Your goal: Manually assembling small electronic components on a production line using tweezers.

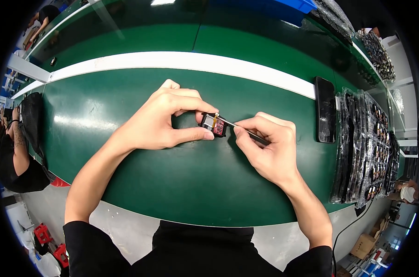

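Between the thumb and fingers of my left hand (pixel 165 117) is a small black-framed electronic module (pixel 213 125), held above the green table. It has a red circuit area, a silvery part and a yellow strip across it. My right hand (pixel 272 143) is closed round a pair of dark tweezers (pixel 258 138), gripped like a pen. The thin metal tip of the tweezers reaches to the module's upper edge, near my left fingertips. Whether the tip touches a part there is too small to tell.
Right of my hands a black phone (pixel 325 110) lies on the green table (pixel 186 184). Beside it stand stacked plastic trays (pixel 364 147) with small parts. A white rail (pixel 181 60) crosses behind my hands. A blue bin (pixel 292 10) sits at the back; a co-worker's arm (pixel 20 147) is far left.
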A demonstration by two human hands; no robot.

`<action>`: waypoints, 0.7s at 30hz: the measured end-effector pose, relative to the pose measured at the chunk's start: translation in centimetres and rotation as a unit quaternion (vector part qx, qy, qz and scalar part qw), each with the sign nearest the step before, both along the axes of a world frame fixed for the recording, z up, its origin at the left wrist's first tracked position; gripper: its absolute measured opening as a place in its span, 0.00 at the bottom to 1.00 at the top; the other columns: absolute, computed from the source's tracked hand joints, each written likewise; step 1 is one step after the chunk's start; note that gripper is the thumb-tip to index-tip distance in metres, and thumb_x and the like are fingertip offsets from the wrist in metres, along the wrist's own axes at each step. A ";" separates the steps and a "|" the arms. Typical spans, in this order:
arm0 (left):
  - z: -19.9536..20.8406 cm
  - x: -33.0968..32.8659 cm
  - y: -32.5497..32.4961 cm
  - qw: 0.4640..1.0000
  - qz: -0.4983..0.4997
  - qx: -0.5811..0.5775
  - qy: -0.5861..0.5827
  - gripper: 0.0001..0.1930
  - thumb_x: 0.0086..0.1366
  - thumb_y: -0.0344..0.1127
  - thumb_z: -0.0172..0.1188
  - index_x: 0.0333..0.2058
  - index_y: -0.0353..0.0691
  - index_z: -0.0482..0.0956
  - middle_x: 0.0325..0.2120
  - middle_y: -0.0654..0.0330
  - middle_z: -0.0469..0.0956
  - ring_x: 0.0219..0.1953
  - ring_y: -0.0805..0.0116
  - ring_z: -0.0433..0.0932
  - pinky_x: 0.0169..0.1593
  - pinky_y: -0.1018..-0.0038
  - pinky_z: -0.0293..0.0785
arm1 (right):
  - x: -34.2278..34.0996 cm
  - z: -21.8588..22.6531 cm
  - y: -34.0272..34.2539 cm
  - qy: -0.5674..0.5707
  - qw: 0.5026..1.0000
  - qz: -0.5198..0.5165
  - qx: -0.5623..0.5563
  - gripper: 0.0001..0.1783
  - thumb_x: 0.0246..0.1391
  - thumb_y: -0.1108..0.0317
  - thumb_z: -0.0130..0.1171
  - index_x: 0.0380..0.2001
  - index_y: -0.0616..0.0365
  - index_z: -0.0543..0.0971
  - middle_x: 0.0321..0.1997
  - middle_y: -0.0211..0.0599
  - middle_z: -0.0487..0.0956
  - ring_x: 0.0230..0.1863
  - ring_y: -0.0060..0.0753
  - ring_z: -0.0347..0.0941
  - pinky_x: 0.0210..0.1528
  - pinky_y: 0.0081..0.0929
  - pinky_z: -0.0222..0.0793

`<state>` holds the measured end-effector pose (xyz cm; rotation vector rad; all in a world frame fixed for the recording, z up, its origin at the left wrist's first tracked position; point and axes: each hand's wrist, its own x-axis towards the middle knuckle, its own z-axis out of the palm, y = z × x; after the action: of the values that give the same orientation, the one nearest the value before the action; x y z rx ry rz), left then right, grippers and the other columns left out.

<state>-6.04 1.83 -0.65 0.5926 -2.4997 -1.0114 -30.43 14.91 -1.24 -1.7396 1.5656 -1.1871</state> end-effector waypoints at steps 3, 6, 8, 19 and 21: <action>0.1 0.1 0.1 1.000 0.007 -0.001 0.000 0.23 0.56 0.38 0.86 0.52 0.46 0.95 0.30 0.69 0.84 0.32 0.73 0.71 0.45 0.70 0.59 | 0.1 0.2 0.0 0.012 1.000 0.000 -0.004 0.01 0.58 0.79 0.72 0.34 0.65 0.88 0.23 0.32 0.80 0.19 0.19 0.71 0.22 0.25 0.62; 0.0 0.1 0.0 1.000 -0.001 0.003 0.004 0.24 0.56 0.38 0.86 0.52 0.45 0.95 0.30 0.68 0.84 0.31 0.73 0.70 0.45 0.69 0.59 | -0.1 0.1 0.0 0.009 1.000 0.008 -0.010 0.01 0.58 0.79 0.72 0.34 0.65 0.88 0.23 0.33 0.80 0.19 0.20 0.72 0.22 0.26 0.63; 0.1 -0.2 0.0 1.000 -0.003 0.000 0.002 0.24 0.55 0.38 0.86 0.53 0.46 0.94 0.30 0.68 0.84 0.31 0.72 0.69 0.45 0.69 0.58 | 0.1 0.2 0.1 0.000 1.000 -0.001 -0.003 0.01 0.58 0.79 0.72 0.34 0.65 0.88 0.23 0.33 0.81 0.19 0.20 0.72 0.22 0.26 0.63; 0.2 -0.3 -0.1 1.000 0.019 0.006 0.006 0.24 0.52 0.37 0.87 0.49 0.43 0.93 0.28 0.67 0.81 0.29 0.73 0.65 0.45 0.71 0.58 | -0.2 -0.5 0.2 0.049 0.994 -0.007 -0.100 0.11 0.54 0.79 0.75 0.42 0.64 0.91 0.25 0.34 0.78 0.19 0.27 0.72 0.21 0.29 0.64; 0.2 -0.3 -0.2 1.000 0.014 0.006 0.012 0.24 0.52 0.36 0.87 0.49 0.43 0.93 0.28 0.68 0.81 0.29 0.73 0.65 0.45 0.71 0.58 | -0.1 -0.7 0.5 0.071 0.991 -0.008 -0.111 0.12 0.53 0.79 0.75 0.42 0.64 0.91 0.25 0.33 0.76 0.18 0.28 0.71 0.20 0.30 0.64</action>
<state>-6.32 1.67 -0.46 0.6133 -2.4591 -1.0191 -30.53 15.39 -1.89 -1.9961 1.5811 -1.3123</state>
